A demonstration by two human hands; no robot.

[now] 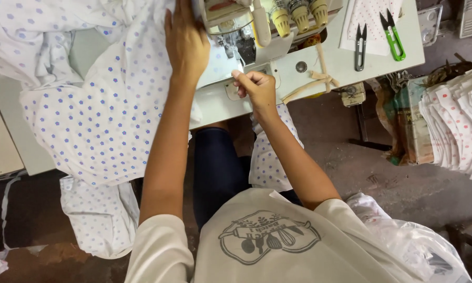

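1. Left hand (186,44): lies flat, palm down and released, on the white fabric with blue dots (107,112), pressing it to the counter (319,65) just left of the overlock sewing machine (257,23).
2. Right hand (254,86): loosely clenched, fingertips pinched at the fabric edge in front of the presser foot; whether the grip actually holds cloth cannot be told.
3. Fabric: bunched on the counter's left part, spilling over the front edge toward the lap.
4. Technique, as judged: keep the flat hand steadying the cloth, feed the edge straight, and hold fingertips clear of the needle area.
5. Periphery: black thread snips (360,47) and green thread snips (393,36) lie on the counter, well to the right; stacked dotted cloth pieces (456,123) stand beyond it.
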